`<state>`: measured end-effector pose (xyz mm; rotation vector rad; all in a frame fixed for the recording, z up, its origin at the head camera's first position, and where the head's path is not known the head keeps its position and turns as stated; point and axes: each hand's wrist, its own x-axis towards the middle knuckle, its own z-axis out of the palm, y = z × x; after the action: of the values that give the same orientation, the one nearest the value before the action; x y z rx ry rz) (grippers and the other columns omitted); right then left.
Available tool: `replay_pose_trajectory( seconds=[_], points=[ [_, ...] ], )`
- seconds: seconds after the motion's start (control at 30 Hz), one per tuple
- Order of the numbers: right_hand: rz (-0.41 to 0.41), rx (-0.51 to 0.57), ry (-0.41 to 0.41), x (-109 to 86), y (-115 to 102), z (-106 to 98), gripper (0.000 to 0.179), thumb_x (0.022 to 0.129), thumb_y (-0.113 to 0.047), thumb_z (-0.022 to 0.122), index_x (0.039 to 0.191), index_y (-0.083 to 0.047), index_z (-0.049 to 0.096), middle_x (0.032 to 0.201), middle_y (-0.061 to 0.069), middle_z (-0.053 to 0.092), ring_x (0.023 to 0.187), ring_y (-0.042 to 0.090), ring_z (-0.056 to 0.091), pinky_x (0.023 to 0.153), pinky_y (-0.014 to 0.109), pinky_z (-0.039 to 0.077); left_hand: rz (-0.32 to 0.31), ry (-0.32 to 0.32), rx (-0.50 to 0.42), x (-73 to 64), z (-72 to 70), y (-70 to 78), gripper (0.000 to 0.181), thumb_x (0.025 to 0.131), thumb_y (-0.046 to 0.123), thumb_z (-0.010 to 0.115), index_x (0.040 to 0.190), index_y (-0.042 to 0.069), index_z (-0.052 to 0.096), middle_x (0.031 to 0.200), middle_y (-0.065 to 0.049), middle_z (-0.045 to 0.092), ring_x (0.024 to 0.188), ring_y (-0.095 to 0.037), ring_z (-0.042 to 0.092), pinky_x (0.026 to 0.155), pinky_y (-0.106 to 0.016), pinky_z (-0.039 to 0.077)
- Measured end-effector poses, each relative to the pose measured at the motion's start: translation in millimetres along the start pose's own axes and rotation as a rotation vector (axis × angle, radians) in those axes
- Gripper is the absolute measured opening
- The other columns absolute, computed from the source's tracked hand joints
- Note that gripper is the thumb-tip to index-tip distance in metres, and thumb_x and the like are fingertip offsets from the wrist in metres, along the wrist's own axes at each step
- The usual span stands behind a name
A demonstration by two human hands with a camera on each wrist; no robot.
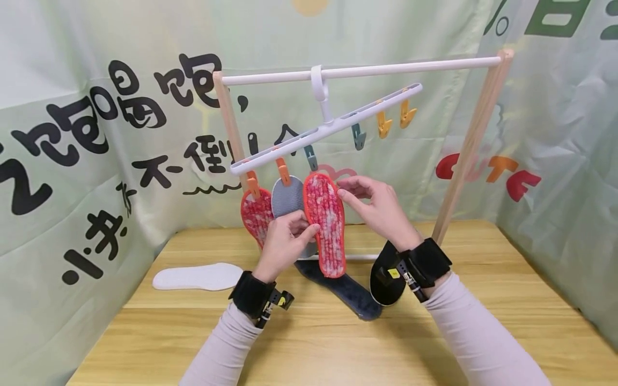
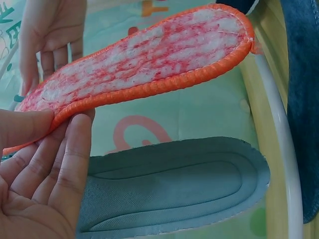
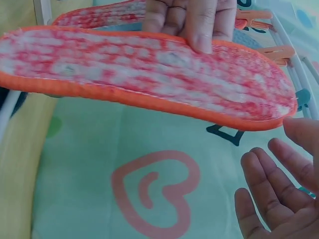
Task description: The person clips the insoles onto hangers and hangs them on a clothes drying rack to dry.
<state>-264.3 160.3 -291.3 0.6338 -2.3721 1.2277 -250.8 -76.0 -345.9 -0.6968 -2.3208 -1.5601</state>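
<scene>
A red-and-white insole with an orange-red edge stands upright below a teal clip; whether the clip grips it I cannot tell. My left hand pinches that insole by its side edge, thumb in front, as the left wrist view shows. My right hand is at its upper right edge with fingers spread. In the right wrist view the right thumb is at the insole's rim, and the fingers hold nothing. Behind hang a matching red insole and a grey one, each under an orange clip.
The white hanger bar tilts down to the left on a rod between wooden posts. A teal clip and yellow clips hang at right. White, dark blue and black insoles are low around the stand.
</scene>
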Motion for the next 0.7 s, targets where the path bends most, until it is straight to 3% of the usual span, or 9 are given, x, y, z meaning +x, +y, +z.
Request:
replay_pose_trajectory(
  seconds=[0.37,0.7],
  points=[
    [-0.049,0.001,-0.078,33.4,-33.4,0.0,0.048,0.106,-0.034,0.070,0.148,-0.011,0.063,0.145,0.011,0.070,0.125,0.027,0.071,0.105,0.047,0.059,-0.005,-0.001,-0.014,0.2,-0.7,-3.3,0.006,0.102,0.013,0.075,0.101,0.007,0.074,0.096,-0.010,0.083,0.084,-0.026,0.081,0.074,-0.029,0.065],
    [-0.045,0.035,-0.067,54.9,-50.1,2.9,0.055,0.107,-0.029,0.069,0.155,-0.006,0.056,0.153,0.016,0.064,0.132,0.032,0.070,0.109,0.046,0.057,0.022,-0.001,0.001,2.1,-0.4,-5.6,0.009,0.103,0.015,0.074,0.097,0.009,0.072,0.090,-0.008,0.082,0.081,-0.029,0.081,0.070,-0.029,0.063]
  ],
)
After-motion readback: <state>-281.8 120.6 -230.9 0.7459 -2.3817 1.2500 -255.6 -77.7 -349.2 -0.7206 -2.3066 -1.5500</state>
